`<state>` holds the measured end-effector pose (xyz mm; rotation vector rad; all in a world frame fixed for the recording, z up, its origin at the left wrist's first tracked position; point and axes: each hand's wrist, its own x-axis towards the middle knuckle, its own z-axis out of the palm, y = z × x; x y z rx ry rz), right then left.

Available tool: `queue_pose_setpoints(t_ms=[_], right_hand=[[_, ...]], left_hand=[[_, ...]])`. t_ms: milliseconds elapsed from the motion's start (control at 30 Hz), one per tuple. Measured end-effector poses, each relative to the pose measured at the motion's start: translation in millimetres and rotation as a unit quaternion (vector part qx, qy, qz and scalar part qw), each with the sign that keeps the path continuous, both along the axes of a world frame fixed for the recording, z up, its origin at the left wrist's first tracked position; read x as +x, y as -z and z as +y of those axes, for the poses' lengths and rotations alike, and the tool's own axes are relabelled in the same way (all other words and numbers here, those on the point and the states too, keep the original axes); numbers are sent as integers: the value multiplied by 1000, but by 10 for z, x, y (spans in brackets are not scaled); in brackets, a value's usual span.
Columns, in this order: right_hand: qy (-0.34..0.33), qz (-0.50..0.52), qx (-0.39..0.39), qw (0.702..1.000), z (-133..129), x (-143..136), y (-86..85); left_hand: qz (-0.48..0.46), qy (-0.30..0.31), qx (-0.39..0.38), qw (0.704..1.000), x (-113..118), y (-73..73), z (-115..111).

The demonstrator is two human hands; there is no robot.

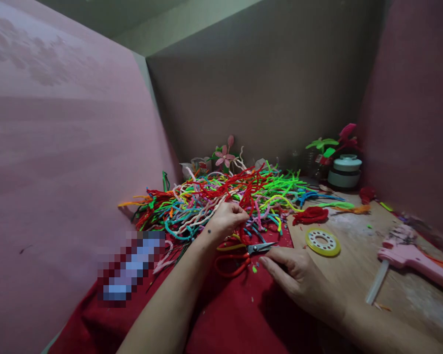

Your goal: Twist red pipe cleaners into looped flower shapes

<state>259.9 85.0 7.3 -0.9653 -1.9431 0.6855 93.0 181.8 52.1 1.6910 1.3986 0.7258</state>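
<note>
My left hand [227, 219] is closed in a pinch at the front of a heap of many-coloured pipe cleaners [280, 184]. A red pipe cleaner [246, 196] runs up from its fingertips and a red length hangs below them. Red-handled scissors [233, 264] lie on the red cloth [229, 314], blades pointing right. Just beyond the blade tips is my right hand [299, 275], its fingers curled and thumb close to the forefinger. Whatever it may hold is hidden.
A yellow tape spool [322, 242], a red fuzzy bundle [310, 215] and a pink glue gun [409, 258] lie on the wooden board at right. Behind stand pipe-cleaner flowers [225, 156] and a lidded jar [345, 172]. A pixelated rectangle [135, 270] lies at left. Walls enclose the table.
</note>
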Motion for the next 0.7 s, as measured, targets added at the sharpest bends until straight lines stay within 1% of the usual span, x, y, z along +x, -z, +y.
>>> queue_pose_setpoints(t_ms=[67, 100, 133, 167, 200, 267, 300, 367, 400, 433, 467, 500, 567, 600, 667, 700], right_hand=[[11, 43, -66, 997, 23, 10, -25], [23, 78, -109, 991, 47, 20, -47], [35, 123, -158, 979, 81, 32, -76], [47, 171, -209, 962, 127, 46, -112], [55, 220, -260, 938, 183, 60, -151], [43, 289, -338, 895, 317, 77, -230], [36, 303, -359, 882, 390, 77, -265], [17, 299, -385, 873, 533, 57, -318], [14, 291, -379, 878, 599, 37, -333], [22, 270, -358, 893, 658, 13, -342], [47, 246, -327, 911, 710, -14, -345], [76, 221, -297, 926, 753, -40, -345], [108, 183, -257, 943, 808, -87, -338], [111, 170, -247, 948, 818, -106, -336], [107, 145, -232, 956, 796, -131, -341], [106, 133, -228, 959, 761, -135, -348]], left_hand=[[-43, 14, -34, 998, 4, -16, -36], [-76, 27, -60, 995, 9, -24, -57], [-112, 43, -90, 989, 18, -29, -77], [-146, 62, -120, 980, 30, -31, -97], [-174, 79, -146, 971, 47, -28, -115], [-209, 105, -176, 956, 89, -10, -147], [-221, 115, -185, 951, 112, 4, -161], [-234, 133, -196, 943, 152, 31, -184], [-229, 142, -198, 942, 168, 40, -191], [-215, 142, -193, 947, 181, 44, -194], [-196, 128, -176, 956, 192, 44, -190], [-175, 100, -149, 968, 204, 37, -177], [-159, 33, -100, 982, 236, 15, -120], [-169, 4, -87, 982, 258, 2, -71], [-222, -17, -125, 967, 309, -21, 69], [-239, -27, -130, 962, 333, -29, 160]])
